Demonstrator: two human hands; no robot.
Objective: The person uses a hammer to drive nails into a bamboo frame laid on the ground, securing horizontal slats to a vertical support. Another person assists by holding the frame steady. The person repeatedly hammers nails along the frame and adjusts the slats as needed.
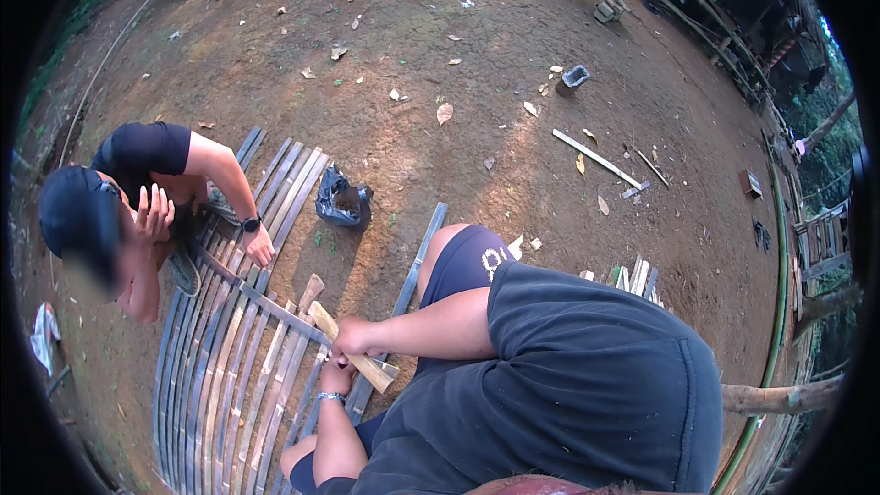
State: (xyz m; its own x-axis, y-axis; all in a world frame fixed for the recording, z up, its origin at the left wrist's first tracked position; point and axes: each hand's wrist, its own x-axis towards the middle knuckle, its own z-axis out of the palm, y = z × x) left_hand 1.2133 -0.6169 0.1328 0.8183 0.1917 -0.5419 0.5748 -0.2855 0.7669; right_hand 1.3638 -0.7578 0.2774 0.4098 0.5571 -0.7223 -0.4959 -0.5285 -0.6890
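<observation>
Long bamboo slats (225, 362) lie side by side on the ground, crossed by a dark bamboo strip (280, 312). My right hand (352, 335) is closed on a pale, thick piece of wood (373, 374) near the strip's right end. Just below it, my left hand (336, 377), with a bracelet at the wrist, is closed against the slats by the strip's end. What its fingers hold, if anything, is hidden. A wooden piece shaped like a handle (313, 291) lies on the slats beyond my hands.
A co-worker (151, 151) in a dark cap crouches at the left, one hand over the slats. A black plastic bag (341, 200) stands beyond the slats. One loose slat (423, 252) lies beside my knee. More cut strips (632, 277) lie at right.
</observation>
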